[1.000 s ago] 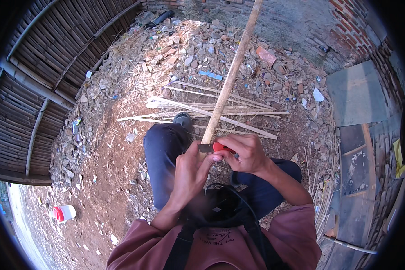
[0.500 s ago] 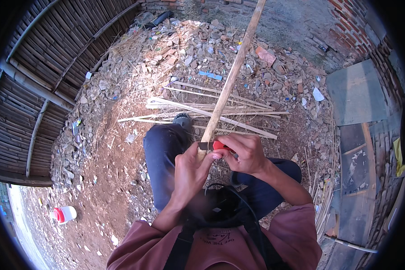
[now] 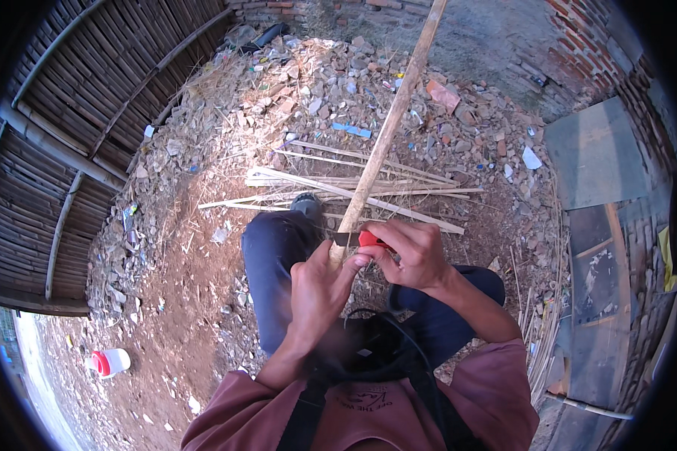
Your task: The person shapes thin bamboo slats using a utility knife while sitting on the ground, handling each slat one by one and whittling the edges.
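1. Hands, 2 (both the wearer's), meeting nr. centre of frame: L hand & R hand.
2. Pole, 1, wooden, long; runs obliquely from top edge, R of centre, down to the hands at mid-frame; paler at its lower end.
3. Knife, 1, w/ red handle & dark flat blade; blade lies crosswise over pole's lower end, approx. centre of frame.
4. L hand, pose: forearm rises from lower edge; wrist nearly straight, thumb extended up & inward. Grip: narrow, closed about pole's lower end; fingers on the far side partly hidden. A fingertip sits nr. the blade's outer end.
5. R hand, pose: forearm enters from lower R, angled up & inward; knuckles uppermost, fingers curled. Grip: closed on the red handle; thumb close to L thumb, contact can't be told.
6. Pale strips, at least 7 (exact no. obscured by overlap), crossing on ground behind pole, upper centre.
7. Legs, 2, dark trousers, bent, either side of the hands; shoe, 1 clearly visible, touching or v. nr. strips.
8. Container, 1, white w/ red band, lower L.
9. Blue scrap, 1, long, on rubble, upper centre.
10. Slatted panel, upper L.
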`<action>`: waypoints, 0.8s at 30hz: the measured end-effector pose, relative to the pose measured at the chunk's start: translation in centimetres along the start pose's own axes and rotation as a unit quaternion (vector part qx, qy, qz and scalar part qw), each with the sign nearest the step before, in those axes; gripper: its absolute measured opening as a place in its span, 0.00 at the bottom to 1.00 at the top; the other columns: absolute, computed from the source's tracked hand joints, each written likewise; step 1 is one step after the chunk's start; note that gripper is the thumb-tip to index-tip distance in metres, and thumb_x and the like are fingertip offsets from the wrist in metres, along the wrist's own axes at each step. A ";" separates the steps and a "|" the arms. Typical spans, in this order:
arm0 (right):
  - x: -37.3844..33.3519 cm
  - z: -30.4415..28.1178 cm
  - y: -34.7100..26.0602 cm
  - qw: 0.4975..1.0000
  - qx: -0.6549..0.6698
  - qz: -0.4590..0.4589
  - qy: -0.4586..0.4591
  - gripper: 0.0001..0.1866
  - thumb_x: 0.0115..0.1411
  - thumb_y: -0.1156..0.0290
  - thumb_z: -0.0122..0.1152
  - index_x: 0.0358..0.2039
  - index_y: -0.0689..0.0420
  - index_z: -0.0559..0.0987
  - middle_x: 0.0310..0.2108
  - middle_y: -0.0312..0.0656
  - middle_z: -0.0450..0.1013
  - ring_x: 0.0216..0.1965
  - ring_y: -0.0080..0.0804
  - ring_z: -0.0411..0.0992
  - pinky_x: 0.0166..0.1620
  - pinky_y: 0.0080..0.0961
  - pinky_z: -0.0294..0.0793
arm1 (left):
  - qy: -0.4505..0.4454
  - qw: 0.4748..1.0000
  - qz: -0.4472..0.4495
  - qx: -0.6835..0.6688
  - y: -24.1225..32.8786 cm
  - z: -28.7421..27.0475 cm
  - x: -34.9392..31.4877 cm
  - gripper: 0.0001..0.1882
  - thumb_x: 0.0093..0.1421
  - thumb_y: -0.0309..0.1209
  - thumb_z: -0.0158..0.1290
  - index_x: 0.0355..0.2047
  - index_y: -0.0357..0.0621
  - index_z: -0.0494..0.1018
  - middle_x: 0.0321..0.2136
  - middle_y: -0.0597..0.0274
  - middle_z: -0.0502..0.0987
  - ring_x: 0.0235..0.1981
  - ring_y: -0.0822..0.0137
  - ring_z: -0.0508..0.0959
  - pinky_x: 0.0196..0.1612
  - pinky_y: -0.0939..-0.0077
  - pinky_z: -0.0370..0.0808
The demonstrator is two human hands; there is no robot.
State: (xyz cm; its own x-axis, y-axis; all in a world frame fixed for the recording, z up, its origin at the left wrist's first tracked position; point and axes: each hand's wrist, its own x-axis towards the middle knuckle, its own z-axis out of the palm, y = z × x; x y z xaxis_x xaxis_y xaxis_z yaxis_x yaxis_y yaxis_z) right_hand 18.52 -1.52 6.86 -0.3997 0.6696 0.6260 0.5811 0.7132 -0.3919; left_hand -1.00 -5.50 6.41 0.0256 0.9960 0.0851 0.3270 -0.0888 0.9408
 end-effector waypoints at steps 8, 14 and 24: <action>0.7 -0.7 0.8 1.000 -0.011 0.004 0.017 0.13 0.62 0.63 0.73 0.43 0.56 0.84 0.33 0.40 0.84 0.29 0.38 0.84 0.28 0.31 0.81 | -0.003 1.000 0.012 0.002 0.7 -0.3 -0.1 0.17 0.68 0.38 0.67 0.34 0.36 0.75 0.15 0.72 0.65 0.21 0.82 0.59 0.22 0.76 0.58; 1.0 -0.8 0.8 1.000 -0.007 -0.014 0.015 0.13 0.62 0.62 0.73 0.42 0.56 0.84 0.32 0.40 0.83 0.28 0.38 0.83 0.28 0.32 0.80 | -0.001 1.000 0.016 0.020 0.3 -0.6 -0.3 0.20 0.68 0.38 0.67 0.30 0.36 0.72 0.13 0.68 0.63 0.20 0.80 0.58 0.21 0.73 0.57; 1.3 -0.8 1.0 0.999 -0.018 -0.016 0.021 0.13 0.64 0.61 0.73 0.41 0.56 0.85 0.30 0.40 0.83 0.27 0.37 0.83 0.29 0.31 0.80 | -0.008 1.000 0.001 0.027 0.4 -1.1 -0.7 0.20 0.68 0.38 0.66 0.31 0.35 0.72 0.13 0.62 0.63 0.20 0.77 0.58 0.22 0.70 0.59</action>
State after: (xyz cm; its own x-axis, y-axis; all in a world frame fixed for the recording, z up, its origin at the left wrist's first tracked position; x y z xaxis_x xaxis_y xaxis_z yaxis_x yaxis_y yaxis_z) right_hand 19.17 -0.14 7.86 -0.3889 0.6370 0.6655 0.5938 0.7256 -0.3476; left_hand -1.94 -6.24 7.11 0.0411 0.9959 0.0806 0.3772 -0.0902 0.9217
